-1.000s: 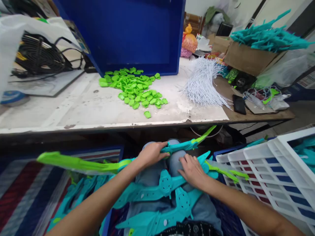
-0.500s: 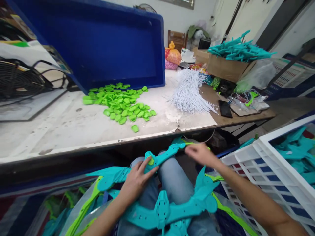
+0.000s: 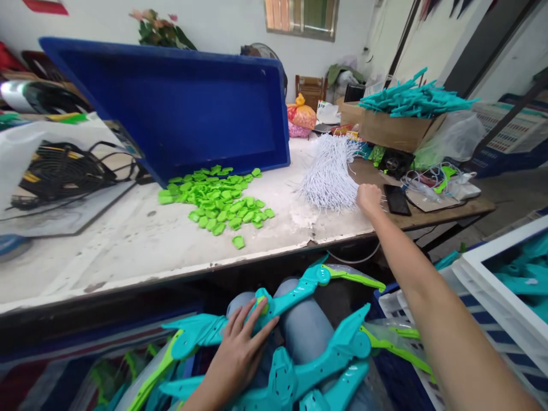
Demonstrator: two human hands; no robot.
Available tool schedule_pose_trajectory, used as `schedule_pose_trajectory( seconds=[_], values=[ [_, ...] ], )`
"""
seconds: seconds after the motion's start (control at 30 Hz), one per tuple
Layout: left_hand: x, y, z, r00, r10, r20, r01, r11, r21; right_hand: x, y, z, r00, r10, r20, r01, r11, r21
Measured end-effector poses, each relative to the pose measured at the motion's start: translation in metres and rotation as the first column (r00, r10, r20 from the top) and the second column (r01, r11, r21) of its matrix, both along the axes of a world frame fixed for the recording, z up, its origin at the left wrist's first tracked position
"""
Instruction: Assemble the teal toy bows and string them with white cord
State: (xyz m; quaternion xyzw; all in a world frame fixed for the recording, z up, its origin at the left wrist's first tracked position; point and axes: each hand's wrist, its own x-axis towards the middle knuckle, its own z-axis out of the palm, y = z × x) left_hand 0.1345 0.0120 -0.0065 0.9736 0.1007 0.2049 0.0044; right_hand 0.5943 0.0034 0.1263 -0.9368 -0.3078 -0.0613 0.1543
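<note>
My left hand (image 3: 245, 337) grips the middle of a teal toy bow (image 3: 299, 286) lying across my lap, its fingers over the centre beside a lime green piece (image 3: 262, 304). Lime green limbs extend from the bow's ends. On the table, my right hand (image 3: 370, 200) is closed at the near right end of a bundle of white strings (image 3: 327, 174). Its fingertips are partly hidden, and how many strings they pinch I cannot tell. Another teal bow (image 3: 308, 368) rests on my lap, nearer to me.
Small lime green plastic pieces (image 3: 226, 200) lie in a pile before a tilted blue bin (image 3: 205, 108). A phone (image 3: 397, 200) lies right of the strings. Behind it, a cardboard box (image 3: 396, 130) holds teal parts. A white basket (image 3: 475, 260) with teal parts stands at right.
My right hand has moved from the bow's far right end up to the strings on the table and closed there. My left hand stays on the bow. The view has tilted up.
</note>
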Motion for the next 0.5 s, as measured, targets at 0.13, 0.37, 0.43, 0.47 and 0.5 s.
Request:
schedule_pose_trajectory(
  seconds=[0.13,0.37,0.43,0.47,0.5],
  values=[
    [0.019,-0.017,0.004,0.974,-0.224,-0.024,0.220,0.969,-0.113,-0.035,-0.066,-0.004,0.979,0.065,-0.195,-0.063,0.998,0.019],
    [0.012,-0.022,0.009,0.853,-0.500,-0.150,0.327,0.737,-0.592,-0.124,-0.232,-0.046,0.261,0.569,-0.780,-0.040,0.814,0.580],
    [0.009,-0.019,0.014,0.872,-0.473,-0.130,0.270,0.684,-0.678,-0.130,-0.250,-0.057,0.386,0.515,-0.766,0.032,0.822,0.569],
    [0.011,-0.018,0.016,0.887,-0.446,-0.119,0.236,0.661,-0.712,-0.130,-0.254,-0.062,0.509,0.454,-0.731,0.047,0.834,0.550],
    [0.015,-0.017,0.018,0.901,-0.418,-0.111,0.204,0.637,-0.744,-0.128,-0.254,-0.068,0.637,0.381,-0.670,0.049,0.847,0.529]
  ],
)
